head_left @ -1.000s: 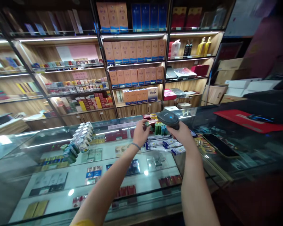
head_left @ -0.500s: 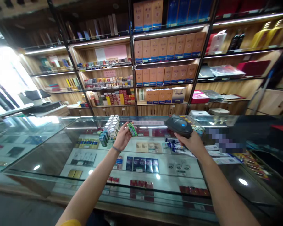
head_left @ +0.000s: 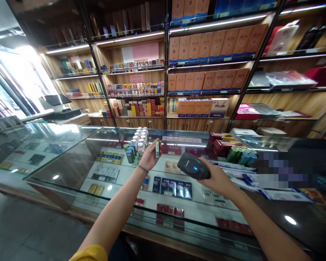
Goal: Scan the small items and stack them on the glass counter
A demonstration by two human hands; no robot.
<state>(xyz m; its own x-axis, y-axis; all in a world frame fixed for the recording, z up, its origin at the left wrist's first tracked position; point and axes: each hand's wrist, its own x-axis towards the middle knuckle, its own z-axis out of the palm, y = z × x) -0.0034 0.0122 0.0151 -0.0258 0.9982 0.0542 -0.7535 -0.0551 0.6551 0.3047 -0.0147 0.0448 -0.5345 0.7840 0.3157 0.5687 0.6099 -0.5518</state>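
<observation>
In my left hand (head_left: 150,156) is a small green pack (head_left: 157,149), held upright between thumb and fingers. A white label with a barcode faces me; the pack's exact kind is not clear. My right hand (head_left: 217,177) grips a black barcode scanner (head_left: 193,166) with a lit blue light on top. The scanner's head points left, toward the pack, with a gap between them. Both hands are above the glass display counter (head_left: 108,195). Just left of my left hand stand several white-topped cans (head_left: 140,139) and a few blue-green cylinders (head_left: 129,155).
On the counter's right lie dark red packs (head_left: 221,145), green and blue cylinders (head_left: 241,156) and long white-and-blue packets (head_left: 233,172). Boxed goods sit under the glass, such as dark blue packs (head_left: 172,188). Shelves with tan boxes (head_left: 206,49) line the back wall.
The green pack has turned from its slanted printed face to its upright barcode side. My right hand has brought the scanner lower and closer to the pack. The camera view has shifted left.
</observation>
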